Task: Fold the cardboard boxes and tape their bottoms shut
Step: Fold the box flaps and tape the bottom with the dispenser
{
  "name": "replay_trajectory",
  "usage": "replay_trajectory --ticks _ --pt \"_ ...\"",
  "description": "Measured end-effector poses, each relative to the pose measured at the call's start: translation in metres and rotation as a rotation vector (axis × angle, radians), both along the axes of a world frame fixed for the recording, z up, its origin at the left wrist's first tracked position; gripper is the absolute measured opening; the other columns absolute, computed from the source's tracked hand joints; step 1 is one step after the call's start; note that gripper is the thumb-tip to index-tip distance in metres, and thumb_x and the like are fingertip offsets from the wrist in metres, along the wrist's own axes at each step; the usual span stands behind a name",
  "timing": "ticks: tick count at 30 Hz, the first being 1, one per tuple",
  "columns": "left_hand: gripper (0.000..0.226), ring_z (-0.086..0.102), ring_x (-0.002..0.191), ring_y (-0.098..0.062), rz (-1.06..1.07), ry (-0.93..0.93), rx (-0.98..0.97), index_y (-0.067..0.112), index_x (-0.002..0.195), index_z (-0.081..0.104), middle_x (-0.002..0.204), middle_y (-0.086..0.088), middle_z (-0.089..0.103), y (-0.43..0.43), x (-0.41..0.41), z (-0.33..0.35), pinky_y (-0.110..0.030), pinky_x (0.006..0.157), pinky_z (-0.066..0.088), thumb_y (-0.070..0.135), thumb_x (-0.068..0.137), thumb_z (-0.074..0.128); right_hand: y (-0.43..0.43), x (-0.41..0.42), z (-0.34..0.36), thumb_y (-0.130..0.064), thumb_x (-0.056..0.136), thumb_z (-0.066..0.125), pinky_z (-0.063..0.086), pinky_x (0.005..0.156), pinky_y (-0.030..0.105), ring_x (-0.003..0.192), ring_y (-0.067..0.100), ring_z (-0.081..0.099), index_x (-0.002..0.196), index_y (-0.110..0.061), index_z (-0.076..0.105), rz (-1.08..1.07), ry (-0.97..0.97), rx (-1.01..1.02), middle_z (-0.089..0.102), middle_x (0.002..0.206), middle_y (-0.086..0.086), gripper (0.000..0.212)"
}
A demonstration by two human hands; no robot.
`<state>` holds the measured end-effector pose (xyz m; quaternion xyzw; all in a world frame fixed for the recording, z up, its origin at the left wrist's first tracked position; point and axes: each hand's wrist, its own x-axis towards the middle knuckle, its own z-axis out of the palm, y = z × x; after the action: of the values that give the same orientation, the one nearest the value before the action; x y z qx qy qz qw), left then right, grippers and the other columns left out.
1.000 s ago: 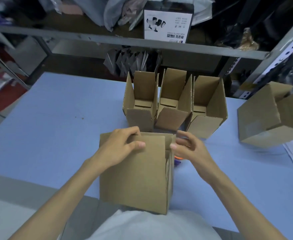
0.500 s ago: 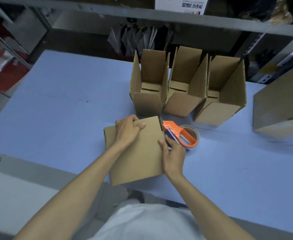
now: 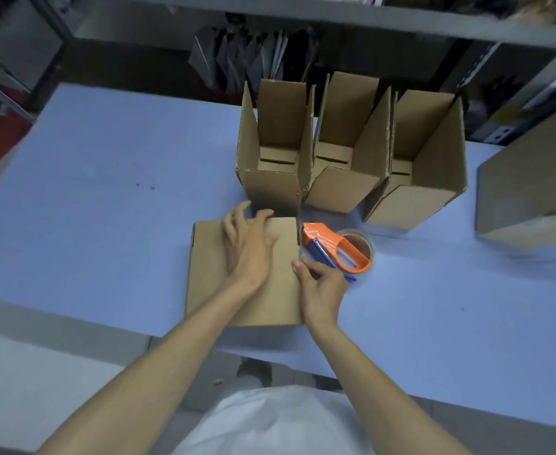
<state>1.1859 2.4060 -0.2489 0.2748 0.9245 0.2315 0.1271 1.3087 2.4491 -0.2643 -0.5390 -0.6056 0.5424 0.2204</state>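
A brown cardboard box (image 3: 211, 274) rests on the blue table (image 3: 106, 198) in front of me, a closed face turned up. My left hand (image 3: 248, 247) lies flat on that face with the fingers spread, pressing down near its far edge. My right hand (image 3: 322, 290) pinches the box's right edge, thumb on top and fingers curled down the side. An orange tape dispenser (image 3: 335, 247) with a roll of clear tape lies just right of the box, touching neither hand.
Three folded boxes stand open-topped in a row behind: left (image 3: 271, 192), middle (image 3: 342, 188), right (image 3: 417, 201). A larger cardboard box (image 3: 529, 192) sits at the far right. A metal shelf rail (image 3: 368, 21) runs overhead at the back.
The box was upright in both hands and now rests low on the table. My left hand has flattened on top. The tape dispenser has come into view beside it.
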Motion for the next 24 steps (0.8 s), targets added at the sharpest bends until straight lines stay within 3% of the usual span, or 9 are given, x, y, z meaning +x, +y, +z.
replay_trajectory --ticks 2,6,8,9,12,17,20,22,24 --pt "0.043 0.024 0.129 -0.029 -0.044 -0.049 0.038 0.022 0.133 0.051 0.148 -0.006 0.030 -0.002 0.023 0.002 -0.039 0.110 0.029 0.029 0.091 0.060 -0.001 -0.008 0.000 -0.017 0.078 0.076 0.045 0.059 0.017 0.058 0.001 0.058 0.058 -0.027 0.068 -0.070 0.018 -0.044 0.067 0.059 -0.015 0.024" --pt "0.056 0.021 0.140 -0.028 -0.113 0.040 0.034 0.016 0.148 0.036 0.155 -0.009 0.029 -0.020 0.048 -0.005 -0.042 0.118 0.018 0.032 0.097 0.051 0.001 0.000 -0.004 -0.013 0.086 0.067 0.056 0.072 0.029 0.079 0.019 0.069 0.070 -0.019 0.075 0.060 0.076 -0.168 0.074 0.074 -0.004 0.019" --pt "0.059 0.018 0.143 -0.028 -0.147 0.084 -0.019 0.018 0.151 0.029 0.157 -0.008 0.025 -0.027 0.046 -0.009 -0.042 0.119 0.013 0.036 0.097 0.048 0.013 0.015 -0.006 -0.008 0.087 0.064 0.050 0.077 0.016 0.097 0.018 0.066 0.091 -0.019 0.072 0.166 -0.009 -0.017 0.072 0.096 -0.004 0.014" --pt "0.061 0.018 0.144 -0.029 -0.161 0.093 -0.043 0.018 0.151 0.028 0.158 -0.008 0.024 -0.028 0.044 -0.009 -0.043 0.119 0.012 0.038 0.097 0.048 0.020 0.022 -0.007 -0.007 0.085 0.066 0.045 0.079 0.013 0.105 0.017 0.060 0.106 -0.016 0.067 0.202 -0.120 0.143 0.066 0.109 -0.001 0.023" --pt "0.076 0.010 0.147 -0.029 -0.206 0.114 -0.192 0.022 0.154 0.016 0.161 -0.007 0.012 -0.027 0.043 -0.012 -0.045 0.119 0.002 0.050 0.091 0.047 0.042 0.034 -0.016 -0.008 0.078 0.072 0.042 0.082 0.020 0.121 0.023 0.044 0.128 -0.009 0.044 0.295 -0.414 0.422 0.044 0.131 0.009 0.057" --pt "0.078 0.001 0.148 -0.026 -0.220 0.174 -0.294 0.022 0.155 0.002 0.162 -0.007 0.003 -0.027 0.041 -0.016 -0.045 0.119 -0.007 0.043 0.092 0.043 0.056 0.017 -0.036 -0.030 0.078 0.076 0.044 0.091 0.037 0.114 0.032 0.048 0.127 -0.002 0.043 0.467 -0.719 0.423 0.051 0.127 0.017 0.066" --pt "0.076 0.005 0.148 -0.027 -0.200 0.178 -0.283 0.021 0.155 0.006 0.162 -0.007 0.007 -0.037 0.033 -0.012 -0.043 0.120 -0.005 0.041 0.092 0.045 0.063 0.008 -0.036 -0.025 0.083 0.069 0.045 0.090 0.039 0.112 0.033 0.054 0.129 -0.001 0.043 0.512 -0.824 0.452 0.056 0.126 0.017 0.058" --pt "0.077 0.008 0.146 -0.027 -0.190 0.169 -0.282 0.021 0.154 0.010 0.160 -0.007 0.010 -0.045 0.026 -0.007 -0.043 0.119 -0.001 0.044 0.091 0.047 0.066 0.014 -0.029 -0.014 0.086 0.062 0.045 0.091 0.040 0.112 0.033 0.053 0.130 -0.002 0.044 0.541 -0.787 0.463 0.055 0.126 0.016 0.049" --pt "0.075 0.014 0.144 -0.029 -0.167 0.136 -0.146 0.016 0.153 0.019 0.157 -0.008 0.018 -0.048 0.023 0.003 -0.041 0.119 0.007 0.043 0.091 0.052 0.065 0.029 -0.017 -0.005 0.084 0.059 0.046 0.087 0.042 0.106 0.033 0.053 0.126 -0.003 0.049 0.513 -0.562 0.431 0.056 0.121 0.015 0.043"
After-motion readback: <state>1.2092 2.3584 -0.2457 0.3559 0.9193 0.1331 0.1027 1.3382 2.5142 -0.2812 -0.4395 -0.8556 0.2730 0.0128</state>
